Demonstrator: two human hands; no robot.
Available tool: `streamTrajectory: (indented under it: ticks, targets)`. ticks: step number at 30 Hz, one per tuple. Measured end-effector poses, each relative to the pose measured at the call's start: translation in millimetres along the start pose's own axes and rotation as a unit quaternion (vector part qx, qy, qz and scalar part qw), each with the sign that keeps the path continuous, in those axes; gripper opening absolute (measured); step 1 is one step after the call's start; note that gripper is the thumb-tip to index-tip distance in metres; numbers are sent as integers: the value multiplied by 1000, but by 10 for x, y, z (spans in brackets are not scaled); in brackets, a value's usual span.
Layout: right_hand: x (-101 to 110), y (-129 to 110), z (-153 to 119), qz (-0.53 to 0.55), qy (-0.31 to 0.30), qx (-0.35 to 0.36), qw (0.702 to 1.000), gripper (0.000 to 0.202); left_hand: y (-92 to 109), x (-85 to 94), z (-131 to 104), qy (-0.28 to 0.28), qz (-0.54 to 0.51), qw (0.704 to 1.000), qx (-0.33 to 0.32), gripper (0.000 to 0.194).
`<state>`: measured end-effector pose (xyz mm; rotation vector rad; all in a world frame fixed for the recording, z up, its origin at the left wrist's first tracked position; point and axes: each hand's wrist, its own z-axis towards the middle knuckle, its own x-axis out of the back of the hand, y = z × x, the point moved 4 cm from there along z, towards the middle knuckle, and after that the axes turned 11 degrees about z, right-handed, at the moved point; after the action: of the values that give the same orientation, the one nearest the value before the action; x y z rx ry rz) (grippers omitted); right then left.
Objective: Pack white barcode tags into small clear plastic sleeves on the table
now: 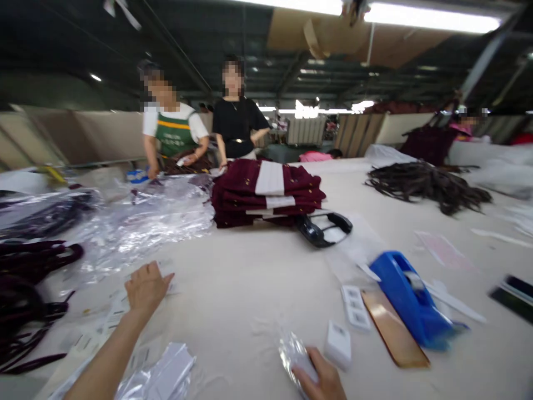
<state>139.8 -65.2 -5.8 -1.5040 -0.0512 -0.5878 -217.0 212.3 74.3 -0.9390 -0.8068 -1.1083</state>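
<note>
Right hand (322,380) low at the near edge of the table (250,278), fingers curled down onto a small clear plastic bag (293,353) with something pale inside, pinning it flat to the cloth. Just beside it, a small white tag block (338,344), and past that a strip of white labels (355,307), a gold-coloured plate (393,336) and a blue tape dispenser (410,300).

Over on the other side, the left hand (145,288) is stretched forward, arm extended, fingers bent and close together, resting on loose paper tags (112,319) and gripping nothing. Clear plastic bags (137,222) lie heaped beyond it. Mid-table sits a stack of folded maroon garments (266,191); two people (200,133) stand behind it.
</note>
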Motion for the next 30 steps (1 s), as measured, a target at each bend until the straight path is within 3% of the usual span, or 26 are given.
streamTrajectory:
  ticks: [2,4,7,10,12,14,19,23,26,30]
  targets:
    - [-12,16,6,-2,-45,-13,999,13,312,171,-199,83,-48,993,-63,46]
    - [49,5,-2,-21,-37,-11,999,16,717,284,-568,124,-152,968,-156,47]
    - [211,-87,-79,-32,-7,12,999,17,1367,379,-1406,89,-283,907,-300,44]
    - [470,-154,-204,-19,45,21,999,18,1954,458,-2219,38,-317,862,-394,50]
    - [694,-126,-282,6,95,4,995,21,2283,532,-2565,-6,-314,847,-429,61]
    - [932,-44,-349,49,151,-24,987,26,2552,659,-2745,-44,-317,834,-450,74]
    - [1421,279,-538,166,296,-99,936,38,3032,1042,-2815,-96,-351,836,-411,86]
    - [1554,447,-637,175,312,-135,924,41,3237,1128,-2789,-120,-354,855,-361,66]
    - [1477,425,-554,202,262,-125,935,39,3151,1083,-2612,-129,-419,850,-291,54]
    - [1162,251,-216,221,169,-75,958,37,2668,1152,-2151,-72,-508,853,-96,54]
